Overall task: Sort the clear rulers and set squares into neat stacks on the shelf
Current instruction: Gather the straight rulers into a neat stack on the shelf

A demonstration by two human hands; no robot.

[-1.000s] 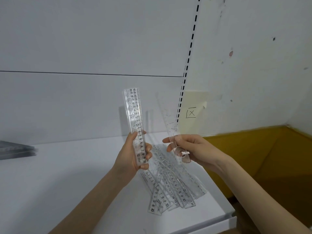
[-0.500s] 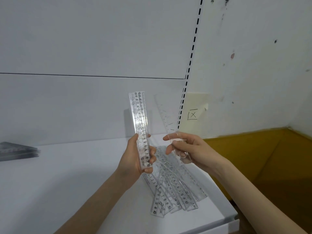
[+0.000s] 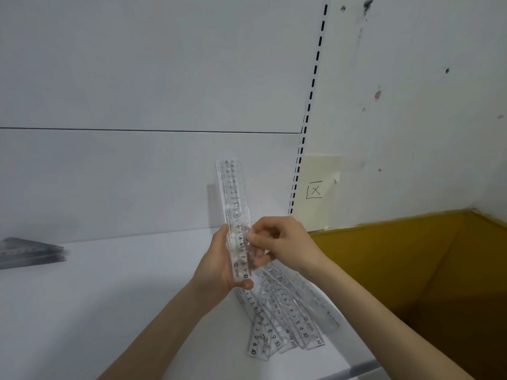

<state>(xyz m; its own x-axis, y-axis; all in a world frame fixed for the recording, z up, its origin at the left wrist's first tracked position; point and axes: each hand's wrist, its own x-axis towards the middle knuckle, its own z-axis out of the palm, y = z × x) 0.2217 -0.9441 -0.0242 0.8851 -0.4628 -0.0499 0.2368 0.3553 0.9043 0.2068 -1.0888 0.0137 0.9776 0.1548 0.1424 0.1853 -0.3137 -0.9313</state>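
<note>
At centre above the shelf (image 3: 109, 297), fingers (image 3: 253, 238) of the right hand (image 3: 285, 242) pinch the upright rulers (image 3: 233, 193), which the left hand (image 3: 216, 264) grips at the lower end. Slick clear faces may slip apart under so light a pinch. A dropped piece would likely scatter the loose fan of rulers (image 3: 285, 316) below, near the shelf's right edge.

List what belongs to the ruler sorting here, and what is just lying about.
Job: held rulers, left hand, right hand, ruler pile, shelf, left stack (blurred, probably sorted).
Lying about: X note, slotted upright, yellow surface.
</note>
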